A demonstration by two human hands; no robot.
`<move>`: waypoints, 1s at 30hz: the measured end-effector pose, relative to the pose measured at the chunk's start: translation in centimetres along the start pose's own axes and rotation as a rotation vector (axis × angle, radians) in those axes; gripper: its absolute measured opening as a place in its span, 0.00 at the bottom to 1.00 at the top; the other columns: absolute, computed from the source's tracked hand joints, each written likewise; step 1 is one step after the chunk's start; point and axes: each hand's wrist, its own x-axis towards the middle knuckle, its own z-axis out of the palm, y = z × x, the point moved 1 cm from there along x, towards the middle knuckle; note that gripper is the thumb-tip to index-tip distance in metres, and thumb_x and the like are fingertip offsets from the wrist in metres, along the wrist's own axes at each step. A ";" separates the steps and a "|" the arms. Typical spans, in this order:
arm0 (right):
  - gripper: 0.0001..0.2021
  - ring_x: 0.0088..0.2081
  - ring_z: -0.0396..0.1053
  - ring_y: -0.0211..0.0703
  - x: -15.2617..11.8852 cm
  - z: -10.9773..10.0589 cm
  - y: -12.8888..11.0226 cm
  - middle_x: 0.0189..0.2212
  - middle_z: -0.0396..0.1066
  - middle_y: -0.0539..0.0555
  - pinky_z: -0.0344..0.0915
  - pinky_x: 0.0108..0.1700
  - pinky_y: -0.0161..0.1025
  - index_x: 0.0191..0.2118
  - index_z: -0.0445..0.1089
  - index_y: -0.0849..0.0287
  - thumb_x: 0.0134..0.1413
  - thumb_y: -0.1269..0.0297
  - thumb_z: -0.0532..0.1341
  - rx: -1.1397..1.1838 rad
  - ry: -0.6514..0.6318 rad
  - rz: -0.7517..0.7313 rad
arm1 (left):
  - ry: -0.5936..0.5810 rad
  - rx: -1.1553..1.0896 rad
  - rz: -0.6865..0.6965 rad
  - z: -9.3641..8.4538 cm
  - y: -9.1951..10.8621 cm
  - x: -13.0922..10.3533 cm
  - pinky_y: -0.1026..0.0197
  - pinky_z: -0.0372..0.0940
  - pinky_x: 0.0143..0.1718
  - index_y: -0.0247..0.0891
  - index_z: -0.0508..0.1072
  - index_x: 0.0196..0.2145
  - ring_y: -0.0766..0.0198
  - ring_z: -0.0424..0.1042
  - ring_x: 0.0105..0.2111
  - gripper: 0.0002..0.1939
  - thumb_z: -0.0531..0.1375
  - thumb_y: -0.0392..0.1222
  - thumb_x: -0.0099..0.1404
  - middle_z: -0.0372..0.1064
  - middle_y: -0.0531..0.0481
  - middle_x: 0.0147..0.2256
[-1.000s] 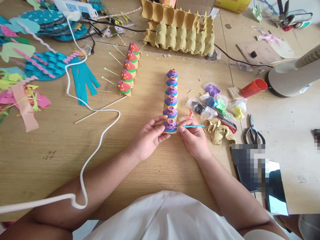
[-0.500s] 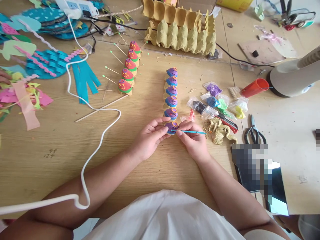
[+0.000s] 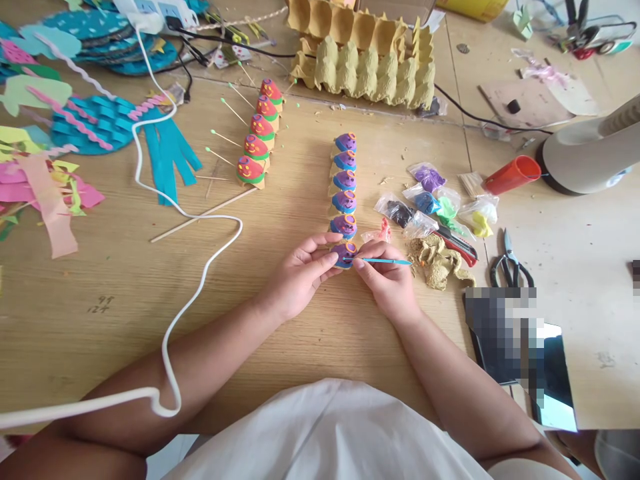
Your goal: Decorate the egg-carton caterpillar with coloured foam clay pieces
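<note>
A row of several egg-carton cups (image 3: pixel 344 201), coated in purple and blue clay with orange rings and small faces, runs away from me. My left hand (image 3: pixel 300 273) grips the nearest cup (image 3: pixel 345 252) by its left side, thumb on top and fingers around the edge. Between the thumb and fingers of my right hand (image 3: pixel 387 280) is a thin blue clay modelling tool (image 3: pixel 385 261). Its tip is at the face of that nearest cup; whether it presses into the clay I cannot tell.
Red-and-green cups (image 3: pixel 256 147) with green-tipped sticks stand at left. Clay bags (image 3: pixel 426 201), a utility knife (image 3: pixel 457 245), scissors (image 3: pixel 510 263) and a black device (image 3: pixel 493 340) lie right. Egg cartons (image 3: pixel 373 73) sit behind. A white cable (image 3: pixel 200 287) crosses my left forearm.
Both hands and the modelling tool keep nearly the same place on the nearest cup. Another person's hand at the left edge has gone out of view. The view has shifted very slightly.
</note>
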 end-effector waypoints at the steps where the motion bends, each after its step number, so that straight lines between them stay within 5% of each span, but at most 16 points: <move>1: 0.15 0.32 0.67 0.41 0.0 0.0 -0.1 0.30 0.72 0.51 0.65 0.33 0.39 0.31 0.74 0.54 0.55 0.51 0.74 0.001 -0.003 0.001 | -0.001 -0.001 -0.001 0.0 0.0 0.0 0.61 0.71 0.49 0.45 0.80 0.47 0.65 0.81 0.44 0.17 0.75 0.42 0.60 0.84 0.52 0.43; 30: 0.13 0.34 0.70 0.39 0.0 -0.2 0.6 0.32 0.73 0.49 0.68 0.37 0.38 0.32 0.72 0.54 0.56 0.55 0.74 0.006 0.007 -0.064 | -0.004 0.032 0.013 -0.1 -0.1 0.0 0.60 0.71 0.50 0.45 0.80 0.48 0.64 0.81 0.45 0.18 0.75 0.45 0.60 0.84 0.52 0.43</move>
